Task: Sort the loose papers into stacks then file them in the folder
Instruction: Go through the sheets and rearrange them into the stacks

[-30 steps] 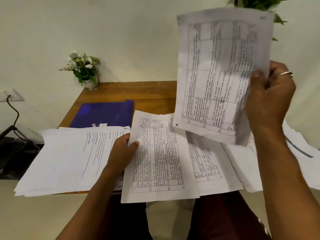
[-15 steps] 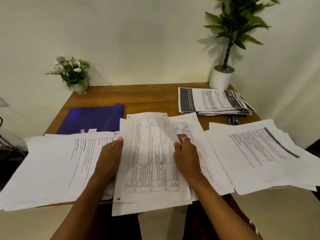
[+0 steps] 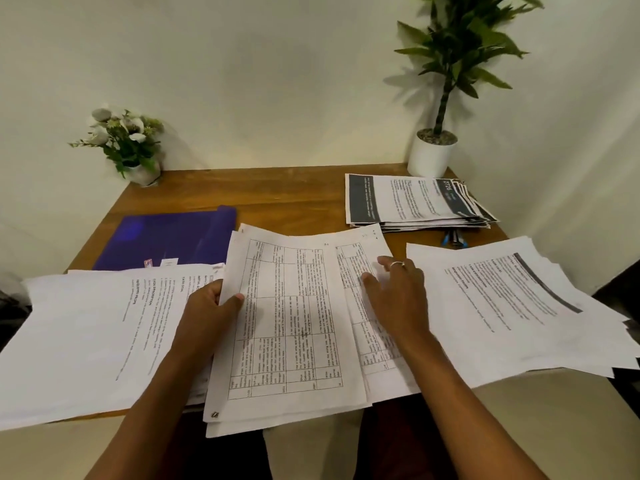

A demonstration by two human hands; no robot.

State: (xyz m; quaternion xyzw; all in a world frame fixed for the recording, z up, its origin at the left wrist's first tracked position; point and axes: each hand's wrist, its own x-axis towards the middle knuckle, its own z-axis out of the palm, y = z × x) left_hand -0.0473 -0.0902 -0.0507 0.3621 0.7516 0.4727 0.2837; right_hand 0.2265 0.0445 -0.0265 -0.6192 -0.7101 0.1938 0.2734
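Papers (image 3: 86,334) in four stacks on table (image 3: 277,192), sorting nearly done, filing not begun: left hand (image 3: 207,313) pinching middle stack (image 3: 287,327) by left edge, right hand (image 3: 398,296) flat, fingers spread, on its right side, folder (image 3: 166,237) unused back left.

Counter (image 3: 284,195): wood, brown, visible grain, smooth with a low satin sheen.
Folder (image 3: 166,237): plastic, violet-blue, glossy, pale reflections on the cover.
Table-printed sheets (image 3: 291,323): paper, white, matt, edges slightly curled; small metal fastener (image 3: 215,414) at the near corner.
Dark-banded stack (image 3: 408,199): paper, matt.
Plant pot (image 3: 429,161): white, smooth, matt.
Ring (image 3: 397,264): metal, shiny.
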